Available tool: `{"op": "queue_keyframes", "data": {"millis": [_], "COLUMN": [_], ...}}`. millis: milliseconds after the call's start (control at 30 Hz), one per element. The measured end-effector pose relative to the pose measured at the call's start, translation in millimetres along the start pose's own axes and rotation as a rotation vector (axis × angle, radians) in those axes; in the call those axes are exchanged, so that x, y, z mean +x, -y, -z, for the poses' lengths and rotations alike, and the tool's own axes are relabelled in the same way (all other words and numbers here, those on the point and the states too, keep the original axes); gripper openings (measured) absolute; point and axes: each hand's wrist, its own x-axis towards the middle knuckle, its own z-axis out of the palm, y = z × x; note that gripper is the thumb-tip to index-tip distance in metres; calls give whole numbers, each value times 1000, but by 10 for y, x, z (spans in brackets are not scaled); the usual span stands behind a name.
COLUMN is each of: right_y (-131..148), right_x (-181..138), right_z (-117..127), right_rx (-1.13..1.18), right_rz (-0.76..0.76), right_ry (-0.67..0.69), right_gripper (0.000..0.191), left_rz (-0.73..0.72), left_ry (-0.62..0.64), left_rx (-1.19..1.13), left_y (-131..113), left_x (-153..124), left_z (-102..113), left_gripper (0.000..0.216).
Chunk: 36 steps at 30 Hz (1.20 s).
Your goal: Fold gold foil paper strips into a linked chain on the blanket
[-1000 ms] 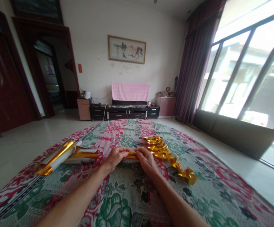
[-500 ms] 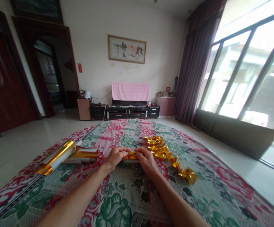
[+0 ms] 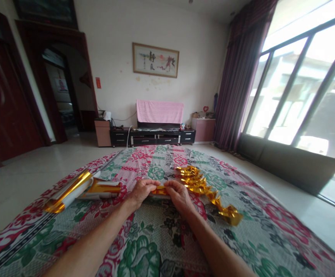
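Between my two hands is a narrow folded piece of gold foil paper (image 3: 162, 190), lying level just above the patterned cloth. My left hand (image 3: 143, 192) pinches its left end, thumb and fingers pressed together. The right end is gripped by my right hand (image 3: 178, 194) in the same way. To the right, a row of folded gold foil pieces (image 3: 198, 184) runs toward me and ends in a crumpled piece (image 3: 231, 215). Left of my hands lie a roll of gold foil paper (image 3: 69, 192) and flat gold sheets (image 3: 105, 188) with white undersides.
A flowered red, green and grey cloth (image 3: 140, 254) covers the broad surface under my hands. Across the tiled floor (image 3: 72, 150) stand a black low cabinet (image 3: 156, 138) and a pink-towel-covered screen (image 3: 159, 111). Tall windows (image 3: 297, 92) and a purple curtain (image 3: 233, 84) are on the right.
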Motion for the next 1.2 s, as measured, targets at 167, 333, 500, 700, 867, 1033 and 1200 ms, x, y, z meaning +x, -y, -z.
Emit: {"op": "queue_keyframes", "data": {"millis": [167,333,500,700,867,1033,1200], "right_y": [26,61,80,45,51,72,76], "right_x": [-3,-11,-20,-10,-14,-25,-25], "right_z": [2,4,7,7,4,1,-5], "right_rx": [-15,-23,-16,-32,-41,-27,-10], "right_rz": [8,21,-2,-9,-7,-9,-12], "right_ry": [0,-1,-11,-14,-16,-7,-9], "right_gripper": [20,19,19,20,21,21,21], "left_rz": [3,6,15,1,6,5,18], "left_ry": [9,25,35,46,50,40,28], "left_rx": [-10,-46,-63,-85,-133,-133,-138], "left_y": [-16,19,56,37,16,39,43], "left_x": [-4,18,34,14,10,26,27], "left_z": [2,20,41,40,23,28,20], "left_gripper": [29,29,30,27,26,30,30]}}
